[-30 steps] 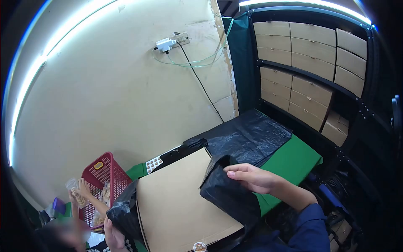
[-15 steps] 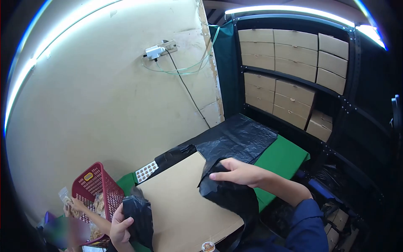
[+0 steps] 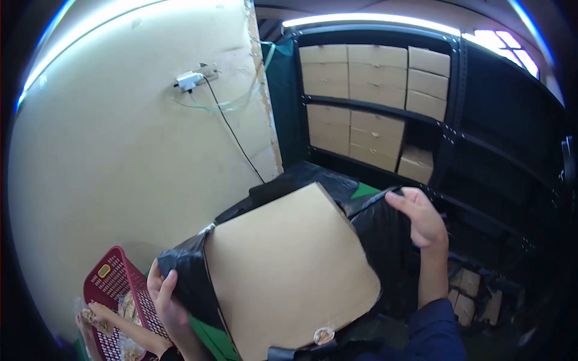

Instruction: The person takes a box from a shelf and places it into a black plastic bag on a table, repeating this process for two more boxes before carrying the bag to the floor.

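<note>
A flat brown cardboard box (image 3: 289, 265) lies before me, tilted, with a round sticker (image 3: 324, 336) at its near edge. Black plastic bag (image 3: 388, 240) material flanks it on both sides; whether it runs under the box is hidden. My left hand (image 3: 168, 298) pinches a fold of this plastic at the box's left side, thumb on top. At the upper right, my right hand (image 3: 421, 216) grips the plastic's edge between thumb and fingers, drawn away from the box.
At left, a co-worker's hands (image 3: 99, 316) hold a clear packet over a maroon basket (image 3: 111, 271) of bagged snacks. More black plastic (image 3: 301, 177) lies on the green-covered table (image 3: 214, 340). Shelves of cartons (image 3: 376, 81) stand behind; a plugged adapter (image 3: 189, 81) is on the wall.
My right hand has moved outward to the right, stretching the plastic away from the box. The box now appears raised and tilted. My view has turned right.
</note>
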The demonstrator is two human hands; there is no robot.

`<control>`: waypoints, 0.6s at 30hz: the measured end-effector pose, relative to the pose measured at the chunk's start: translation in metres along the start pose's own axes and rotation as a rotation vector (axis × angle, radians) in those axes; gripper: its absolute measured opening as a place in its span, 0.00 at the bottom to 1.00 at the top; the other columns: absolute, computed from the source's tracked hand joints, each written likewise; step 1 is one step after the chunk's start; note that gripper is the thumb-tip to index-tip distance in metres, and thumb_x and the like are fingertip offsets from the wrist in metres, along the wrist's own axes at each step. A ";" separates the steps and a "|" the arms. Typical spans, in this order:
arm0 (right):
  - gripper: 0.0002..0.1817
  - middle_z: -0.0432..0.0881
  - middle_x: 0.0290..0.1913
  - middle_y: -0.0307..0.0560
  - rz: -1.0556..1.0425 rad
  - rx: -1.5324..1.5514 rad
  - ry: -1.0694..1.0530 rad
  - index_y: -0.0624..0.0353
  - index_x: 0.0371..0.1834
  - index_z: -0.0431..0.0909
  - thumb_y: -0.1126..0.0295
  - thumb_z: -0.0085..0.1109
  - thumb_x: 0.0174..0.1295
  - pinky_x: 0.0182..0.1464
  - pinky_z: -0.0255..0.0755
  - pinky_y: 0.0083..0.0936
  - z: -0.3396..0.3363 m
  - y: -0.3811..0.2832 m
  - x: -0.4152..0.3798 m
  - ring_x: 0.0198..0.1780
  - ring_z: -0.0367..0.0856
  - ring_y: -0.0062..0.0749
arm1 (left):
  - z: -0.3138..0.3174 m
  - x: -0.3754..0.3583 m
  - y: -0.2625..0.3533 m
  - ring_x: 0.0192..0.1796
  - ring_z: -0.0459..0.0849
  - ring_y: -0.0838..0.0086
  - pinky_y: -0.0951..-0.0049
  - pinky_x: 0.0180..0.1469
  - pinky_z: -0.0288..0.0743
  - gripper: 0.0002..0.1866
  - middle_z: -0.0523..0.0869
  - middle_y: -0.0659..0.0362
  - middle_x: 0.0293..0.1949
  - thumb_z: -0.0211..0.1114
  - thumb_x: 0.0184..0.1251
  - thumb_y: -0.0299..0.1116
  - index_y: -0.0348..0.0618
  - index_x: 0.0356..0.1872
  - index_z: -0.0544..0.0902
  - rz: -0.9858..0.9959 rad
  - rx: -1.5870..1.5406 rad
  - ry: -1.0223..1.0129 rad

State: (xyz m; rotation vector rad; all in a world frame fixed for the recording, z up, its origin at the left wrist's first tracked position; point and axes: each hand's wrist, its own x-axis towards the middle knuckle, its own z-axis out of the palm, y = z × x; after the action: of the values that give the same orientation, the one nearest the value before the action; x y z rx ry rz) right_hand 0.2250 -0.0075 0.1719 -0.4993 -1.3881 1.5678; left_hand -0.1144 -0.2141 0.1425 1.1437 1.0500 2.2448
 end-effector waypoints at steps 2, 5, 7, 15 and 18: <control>0.07 0.81 0.30 0.37 -0.021 -0.044 0.069 0.62 0.31 0.78 0.71 0.53 0.61 0.34 0.69 0.13 -0.014 -0.004 -0.019 0.31 0.76 0.14 | 0.009 0.010 -0.011 0.44 0.80 0.72 0.76 0.50 0.72 0.17 0.80 0.53 0.41 0.53 0.57 0.22 0.30 0.49 0.70 -0.028 -0.008 -0.093; 0.08 0.81 0.31 0.37 -0.079 -0.064 0.216 0.63 0.32 0.78 0.70 0.52 0.62 0.36 0.69 0.14 -0.020 -0.016 -0.058 0.31 0.77 0.15 | 0.024 0.019 -0.022 0.42 0.81 0.73 0.76 0.50 0.72 0.17 0.81 0.53 0.40 0.53 0.57 0.22 0.30 0.48 0.71 -0.120 -0.071 -0.202; 0.07 0.82 0.32 0.38 -0.101 -0.070 0.309 0.63 0.33 0.78 0.71 0.52 0.61 0.38 0.70 0.15 -0.022 -0.025 -0.089 0.32 0.77 0.15 | 0.039 0.022 -0.029 0.42 0.81 0.73 0.76 0.50 0.72 0.16 0.81 0.53 0.40 0.54 0.57 0.23 0.29 0.48 0.71 -0.161 -0.113 -0.261; 0.06 0.82 0.31 0.40 -0.117 -0.139 0.640 0.64 0.32 0.78 0.73 0.54 0.60 0.37 0.72 0.15 -0.037 -0.052 -0.212 0.31 0.79 0.17 | 0.101 0.006 -0.066 0.43 0.81 0.76 0.78 0.51 0.70 0.16 0.82 0.55 0.41 0.55 0.55 0.21 0.30 0.47 0.72 -0.386 -0.320 -0.582; 0.06 0.82 0.31 0.40 -0.131 -0.228 0.795 0.64 0.33 0.78 0.72 0.55 0.59 0.37 0.71 0.15 -0.053 -0.054 -0.256 0.31 0.78 0.17 | 0.135 -0.012 -0.080 0.40 0.81 0.78 0.80 0.49 0.71 0.14 0.82 0.57 0.38 0.56 0.55 0.21 0.31 0.45 0.73 -0.451 -0.315 -0.664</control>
State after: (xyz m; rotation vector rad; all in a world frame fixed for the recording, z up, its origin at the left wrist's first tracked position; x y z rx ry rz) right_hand 0.4071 -0.1992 0.1366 -1.0147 -0.9450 0.9328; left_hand 0.0044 -0.1116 0.1261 1.2285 0.5760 1.4516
